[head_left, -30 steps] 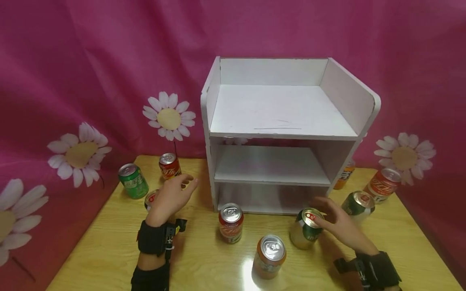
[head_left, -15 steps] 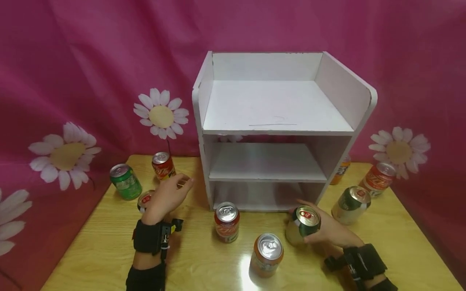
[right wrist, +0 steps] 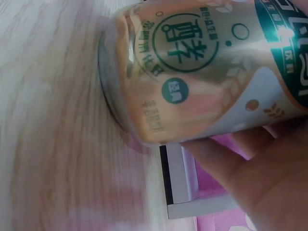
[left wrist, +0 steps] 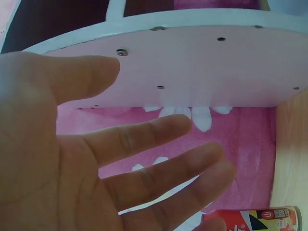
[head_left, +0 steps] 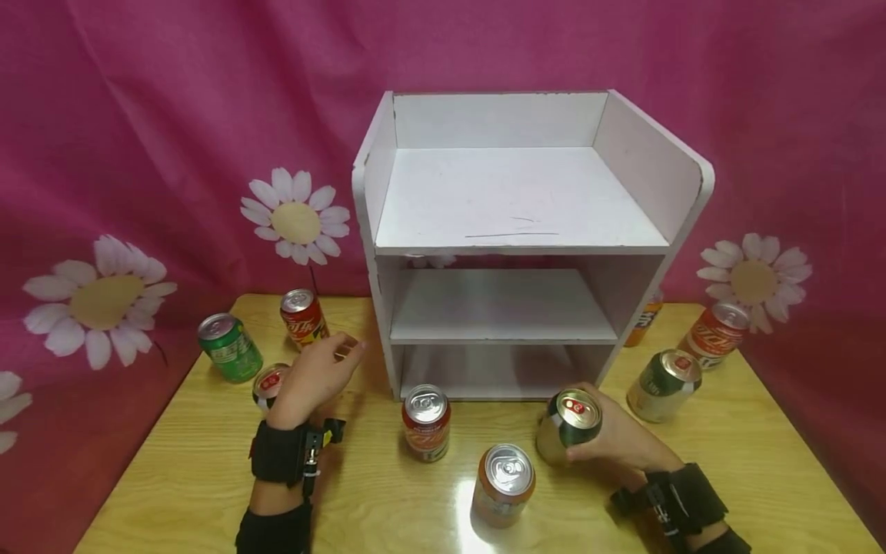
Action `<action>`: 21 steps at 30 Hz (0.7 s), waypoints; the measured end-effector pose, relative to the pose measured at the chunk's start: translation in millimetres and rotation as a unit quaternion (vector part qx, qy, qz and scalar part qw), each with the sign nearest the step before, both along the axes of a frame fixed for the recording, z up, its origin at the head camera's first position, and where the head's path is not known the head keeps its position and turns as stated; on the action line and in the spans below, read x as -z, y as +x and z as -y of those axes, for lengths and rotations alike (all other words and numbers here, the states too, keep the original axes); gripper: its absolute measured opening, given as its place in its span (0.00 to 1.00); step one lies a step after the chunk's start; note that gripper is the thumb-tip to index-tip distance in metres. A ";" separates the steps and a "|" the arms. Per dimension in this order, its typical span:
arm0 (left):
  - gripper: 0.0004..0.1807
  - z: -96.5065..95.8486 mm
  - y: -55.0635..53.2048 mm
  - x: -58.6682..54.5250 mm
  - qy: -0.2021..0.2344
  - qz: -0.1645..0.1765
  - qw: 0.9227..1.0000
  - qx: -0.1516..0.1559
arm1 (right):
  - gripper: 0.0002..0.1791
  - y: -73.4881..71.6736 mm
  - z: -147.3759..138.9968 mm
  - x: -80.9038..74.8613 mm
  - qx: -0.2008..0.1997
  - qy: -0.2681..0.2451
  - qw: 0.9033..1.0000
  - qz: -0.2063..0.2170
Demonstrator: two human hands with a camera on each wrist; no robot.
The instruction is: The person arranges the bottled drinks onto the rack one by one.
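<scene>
My right hand [head_left: 623, 438] grips a gold-and-green drink can [head_left: 554, 437], fingers behind it and thumb on the near side. The right wrist view shows this can's printed side [right wrist: 192, 72] close up, its base near the tabletop. My left hand [head_left: 314, 378] hovers left of the shelf with fingers spread and relaxed, holding nothing. Beside it are a can with a red tab [head_left: 268, 381], partly hidden by the hand, and a red can [head_left: 304, 323] further back. That red can [left wrist: 257, 220] also shows at the bottom of the left wrist view, under the fingers.
A white shelf unit [head_left: 515, 200] stands at the back centre. Before it are a red can [head_left: 425, 431] and an orange can [head_left: 500, 498]. A green can [head_left: 231, 352] stands far left. At right are another gold-and-green can [head_left: 656, 394], a red can [head_left: 713, 338] and an orange container [head_left: 640, 323].
My right hand has come round the gold-and-green can and now grips it. My left hand stays by the left cans. The head view has shifted slightly.
</scene>
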State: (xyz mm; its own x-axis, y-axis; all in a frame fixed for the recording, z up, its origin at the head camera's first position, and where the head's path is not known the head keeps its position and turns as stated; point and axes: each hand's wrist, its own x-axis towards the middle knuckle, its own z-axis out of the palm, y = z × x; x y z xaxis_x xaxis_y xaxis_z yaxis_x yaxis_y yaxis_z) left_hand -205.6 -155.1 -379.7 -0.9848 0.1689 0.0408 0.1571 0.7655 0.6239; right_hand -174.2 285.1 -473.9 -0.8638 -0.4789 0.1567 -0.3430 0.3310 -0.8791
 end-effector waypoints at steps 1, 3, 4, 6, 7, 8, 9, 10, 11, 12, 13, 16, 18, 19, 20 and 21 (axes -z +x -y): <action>0.24 -0.1 -0.3 0.0 -0.004 -0.002 1.000 -0.001 | 0.39 0.3 0.6 -0.6 0.007 0.004 1.000 -0.002; 0.25 0.0 -1.2 0.2 -0.012 -0.003 1.000 -0.006 | 0.38 0.5 1.6 -1.5 0.007 -0.001 1.000 -0.006; 0.25 0.0 -1.7 0.2 -0.016 -0.003 1.000 -0.008 | 0.37 0.5 2.1 -1.9 0.005 -0.006 1.000 -0.008; 0.25 0.0 -2.3 0.1 -0.019 -0.002 1.000 -0.013 | 0.36 0.3 2.8 -1.9 -0.001 -0.017 1.000 -0.010; 0.25 0.2 -2.3 0.1 -0.019 -0.002 1.000 -0.013 | 0.36 0.2 3.2 -1.8 -0.006 -0.025 1.000 -0.011; 0.25 0.4 -2.4 0.2 -0.018 -0.002 1.000 -0.014 | 0.36 0.2 3.5 -1.8 -0.008 -0.031 0.999 -0.010; 0.25 0.4 -2.3 0.2 -0.018 -0.003 1.000 -0.014 | 0.35 0.2 3.6 -1.8 -0.011 -0.038 0.999 -0.009; 0.25 0.5 -2.1 0.4 -0.016 -0.004 1.000 -0.013 | 0.35 0.3 3.4 -1.8 -0.013 -0.043 0.999 -0.010; 0.25 0.5 -1.9 0.6 -0.015 -0.004 1.000 -0.012 | 0.35 0.5 3.3 -2.2 -0.015 -0.047 0.999 -0.010; 0.25 0.5 -1.6 0.9 -0.014 -0.004 1.000 -0.011 | 0.35 0.7 3.0 -2.9 -0.016 -0.051 0.998 -0.014; 0.25 0.4 -1.4 1.2 -0.012 -0.003 1.000 -0.010 | 0.35 0.9 2.6 -4.3 -0.018 -0.055 0.998 -0.015; 0.25 -0.4 -1.2 1.8 -0.007 -0.002 1.000 -0.010 | 0.36 1.3 1.8 -10.8 -0.024 -0.071 0.997 -0.033; 0.25 -0.9 -1.5 2.2 -0.007 -0.003 1.000 -0.010 | 0.36 2.7 2.5 -17.5 -0.032 -0.096 0.994 -0.040; 0.25 -1.0 -1.3 2.3 -0.007 -0.003 1.000 -0.010 | 0.36 4.1 3.3 -21.5 -0.036 -0.111 0.992 -0.041; 0.25 -1.1 -1.4 2.6 -0.008 -0.003 1.000 -0.010 | 0.35 5.4 4.4 -25.9 -0.039 -0.124 0.990 -0.052; 0.25 -1.2 -1.5 2.9 -0.009 -0.003 1.000 -0.010 | 0.36 8.1 5.5 -31.1 -0.030 -0.131 0.989 -0.060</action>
State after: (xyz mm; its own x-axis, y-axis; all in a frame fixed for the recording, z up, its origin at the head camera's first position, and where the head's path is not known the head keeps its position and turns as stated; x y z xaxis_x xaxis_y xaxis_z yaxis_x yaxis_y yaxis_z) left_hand -207.1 -153.9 -382.7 -0.9879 0.1490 0.0436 0.1445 0.7798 0.6091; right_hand -166.1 279.6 -442.9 -0.8028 -0.4577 0.3821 -0.4625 0.0737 -0.8835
